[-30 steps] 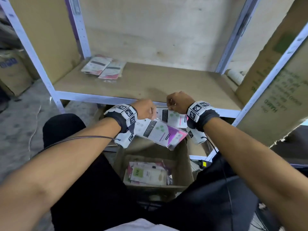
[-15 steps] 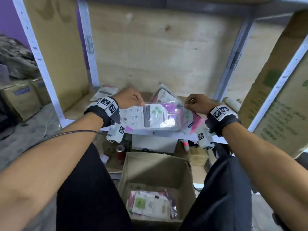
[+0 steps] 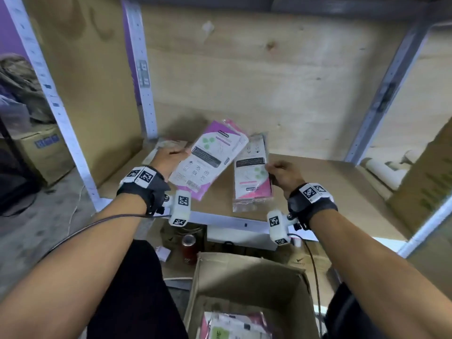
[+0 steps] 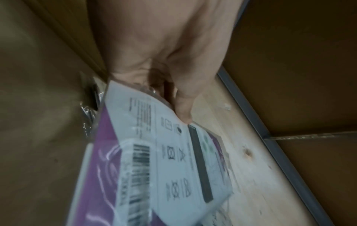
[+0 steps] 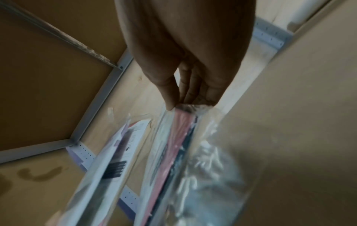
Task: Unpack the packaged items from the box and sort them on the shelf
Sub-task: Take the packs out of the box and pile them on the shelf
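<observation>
Left hand (image 3: 168, 157) at 10 o'clock of the head view, grip closed on the purple-and-white packet (image 3: 208, 157), thumb on its printed face near the laundry symbols as seen from the left wrist; packet held tilted above the shelf board (image 3: 318, 187), barcode end toward the shelf's front edge. Right hand (image 3: 283, 174) at 2 o'clock, fingertips (image 5: 193, 97) and thumb pinching the edge of the pink-and-white packet (image 3: 252, 174) through its clear wrapper; packet hanging nearly upright, lower end at or just above the board, contact not discernible. Both packets side by side, apart, over the left half of the shelf. Further packets (image 3: 168, 144) lying flat on the board at the rear left corner, partly hidden behind the left hand. Cardboard box (image 3: 244, 277) at 6 o'clock, open, below the shelf's front rail between the person's legs, more packaged items (image 3: 234, 326) lying inside on its floor. Red can (image 3: 188, 245) standing beneath the shelf, at 11 o'clock of the box.
</observation>
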`<state>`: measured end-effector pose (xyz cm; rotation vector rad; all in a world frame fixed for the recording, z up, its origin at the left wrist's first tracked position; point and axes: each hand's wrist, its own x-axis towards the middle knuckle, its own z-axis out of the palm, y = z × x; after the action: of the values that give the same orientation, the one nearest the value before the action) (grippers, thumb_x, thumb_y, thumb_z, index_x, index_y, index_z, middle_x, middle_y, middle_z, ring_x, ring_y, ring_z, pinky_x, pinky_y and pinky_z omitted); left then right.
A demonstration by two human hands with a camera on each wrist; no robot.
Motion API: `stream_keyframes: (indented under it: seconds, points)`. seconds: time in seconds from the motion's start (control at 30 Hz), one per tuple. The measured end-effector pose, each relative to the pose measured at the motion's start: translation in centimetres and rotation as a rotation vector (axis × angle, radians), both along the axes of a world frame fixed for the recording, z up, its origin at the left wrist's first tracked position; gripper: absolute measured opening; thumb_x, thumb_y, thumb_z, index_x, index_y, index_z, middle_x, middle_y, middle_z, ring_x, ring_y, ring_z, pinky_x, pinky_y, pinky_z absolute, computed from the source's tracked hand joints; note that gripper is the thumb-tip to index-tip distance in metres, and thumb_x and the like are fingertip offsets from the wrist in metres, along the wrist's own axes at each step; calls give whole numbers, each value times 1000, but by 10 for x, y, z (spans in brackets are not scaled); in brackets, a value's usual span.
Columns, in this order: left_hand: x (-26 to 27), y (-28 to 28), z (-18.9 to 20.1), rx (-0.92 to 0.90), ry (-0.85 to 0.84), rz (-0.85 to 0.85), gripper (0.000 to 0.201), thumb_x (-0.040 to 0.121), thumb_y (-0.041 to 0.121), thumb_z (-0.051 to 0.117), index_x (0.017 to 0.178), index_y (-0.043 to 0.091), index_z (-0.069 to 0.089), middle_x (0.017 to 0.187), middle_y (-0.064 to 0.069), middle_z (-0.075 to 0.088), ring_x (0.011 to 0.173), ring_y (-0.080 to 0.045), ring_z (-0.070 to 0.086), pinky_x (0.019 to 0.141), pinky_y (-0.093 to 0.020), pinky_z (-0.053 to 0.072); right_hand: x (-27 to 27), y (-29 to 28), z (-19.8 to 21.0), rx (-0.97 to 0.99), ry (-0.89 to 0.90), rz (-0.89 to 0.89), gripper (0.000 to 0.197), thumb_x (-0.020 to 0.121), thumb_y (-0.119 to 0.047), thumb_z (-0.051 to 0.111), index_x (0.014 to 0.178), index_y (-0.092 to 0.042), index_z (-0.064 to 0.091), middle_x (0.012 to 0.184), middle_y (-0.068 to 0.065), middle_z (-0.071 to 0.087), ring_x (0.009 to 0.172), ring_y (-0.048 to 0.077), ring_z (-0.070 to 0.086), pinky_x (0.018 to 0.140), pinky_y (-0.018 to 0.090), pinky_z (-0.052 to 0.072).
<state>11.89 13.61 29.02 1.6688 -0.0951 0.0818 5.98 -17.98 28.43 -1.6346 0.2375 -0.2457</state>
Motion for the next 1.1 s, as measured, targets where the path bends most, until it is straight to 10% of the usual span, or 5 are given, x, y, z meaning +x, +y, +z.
stream_keyframes:
  seconds: [0.37, 0.43, 0.83, 0.93, 1.1]
  points:
    - [92, 52, -24, 1, 261, 298, 17, 92, 35, 65, 95, 19, 65, 111, -7, 58, 103, -23, 57, 104, -46, 49, 100, 83, -19, 184, 72, 75, 16, 95, -1, 60, 109, 6, 58, 97, 23, 62, 78, 30, 60, 73, 41, 53]
    - [108, 65, -27, 9, 280, 374, 42, 90, 38, 67, 117, 6, 67, 114, -7, 64, 107, -25, 63, 101, -47, 51, 118, 95, -21, 184, 92, 97, 19, 96, -2, 59, 112, 7, 58, 103, 26, 61, 82, 31, 60, 78, 42, 53]
    - [167, 109, -49, 251, 387, 473, 50, 91, 40, 66, 113, -4, 70, 118, -18, 70, 97, -24, 66, 76, -30, 45, 194, 150, -44, 160, 195, 212, 29, 96, -2, 59, 120, 13, 55, 112, 31, 64, 83, 33, 64, 75, 41, 57]
    - [171, 112, -51, 328, 408, 488, 62, 90, 52, 62, 120, -2, 67, 125, -16, 67, 115, -30, 64, 98, -36, 50, 203, 158, -50, 115, 211, 222, 15, 95, -3, 61, 108, 4, 57, 109, 28, 67, 83, 32, 66, 77, 41, 59]
    - [171, 108, -48, 381, 301, 465, 42, 91, 39, 65, 111, 3, 73, 115, -12, 72, 91, -24, 64, 78, -29, 47, 205, 168, -52, 12, 292, 201, 26, 96, -10, 62, 71, -8, 57, 63, 9, 50, 43, 13, 49, 51, 26, 54]
